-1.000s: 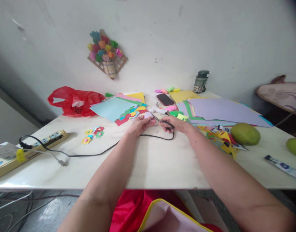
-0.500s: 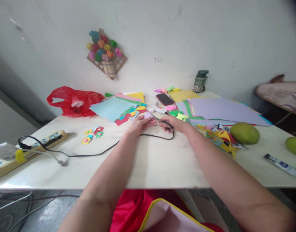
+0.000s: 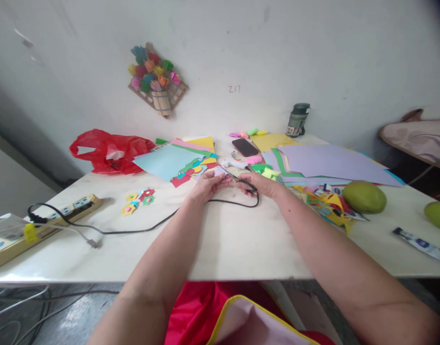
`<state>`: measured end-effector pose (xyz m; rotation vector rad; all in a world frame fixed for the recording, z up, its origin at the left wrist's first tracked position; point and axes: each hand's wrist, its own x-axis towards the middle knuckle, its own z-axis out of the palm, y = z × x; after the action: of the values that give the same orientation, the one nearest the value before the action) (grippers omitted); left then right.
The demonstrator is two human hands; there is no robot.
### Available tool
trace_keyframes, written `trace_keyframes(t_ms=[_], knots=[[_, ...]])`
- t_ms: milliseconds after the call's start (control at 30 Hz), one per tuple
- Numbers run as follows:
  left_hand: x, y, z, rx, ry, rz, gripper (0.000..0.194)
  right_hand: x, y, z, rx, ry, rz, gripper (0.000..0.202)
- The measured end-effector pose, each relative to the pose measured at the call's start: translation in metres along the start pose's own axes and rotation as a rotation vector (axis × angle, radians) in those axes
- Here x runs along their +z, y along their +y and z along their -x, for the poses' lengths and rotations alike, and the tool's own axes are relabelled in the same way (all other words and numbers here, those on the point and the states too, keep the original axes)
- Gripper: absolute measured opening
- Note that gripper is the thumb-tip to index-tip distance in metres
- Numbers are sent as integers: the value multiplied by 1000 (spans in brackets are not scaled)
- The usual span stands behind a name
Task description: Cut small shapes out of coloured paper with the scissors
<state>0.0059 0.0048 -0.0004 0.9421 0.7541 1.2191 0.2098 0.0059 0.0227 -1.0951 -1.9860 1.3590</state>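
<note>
My left hand (image 3: 209, 186) pinches a small piece of lilac paper (image 3: 219, 171) near the middle of the table. In my right hand (image 3: 258, 183) is a pair of scissors (image 3: 247, 183) with dark handles, its blades pointing left at the paper. Just beyond my hands lie a white glue gun (image 3: 234, 163) and coloured paper cutouts (image 3: 194, 170). The glue gun's black cord (image 3: 151, 230) runs across the table below my hands. Several small paper flowers (image 3: 147, 197) lie to the left.
A power strip (image 3: 79, 203) and a red plastic bag (image 3: 110, 151) are on the left. Paper sheets (image 3: 324, 165), paper scraps (image 3: 330, 203), a green fruit (image 3: 364, 197) and a tube (image 3: 419, 244) lie to the right. A phone (image 3: 245, 147) and a bottle (image 3: 298, 120) are at the back.
The scissor blades look slightly more apart at the lilac paper. Both hands stay in nearly the same place, and the rest of the table looks the same.
</note>
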Motion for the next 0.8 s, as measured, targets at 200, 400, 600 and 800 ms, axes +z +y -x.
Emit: trace_keyframes(t_ms=[200, 400, 600, 800], knots=[[1, 0, 1, -1, 9, -2, 3, 0, 1, -1, 21, -1, -49, 23], [1, 1, 1, -2, 10, -10, 4, 0, 2, -1, 28, 6, -28, 22], [3, 2, 3, -6, 24, 9, 6, 2, 1, -1, 66, 17, -46, 13], [4, 2, 3, -8, 39, 21, 6, 2, 2, -4, 124, 29, -100, 10]])
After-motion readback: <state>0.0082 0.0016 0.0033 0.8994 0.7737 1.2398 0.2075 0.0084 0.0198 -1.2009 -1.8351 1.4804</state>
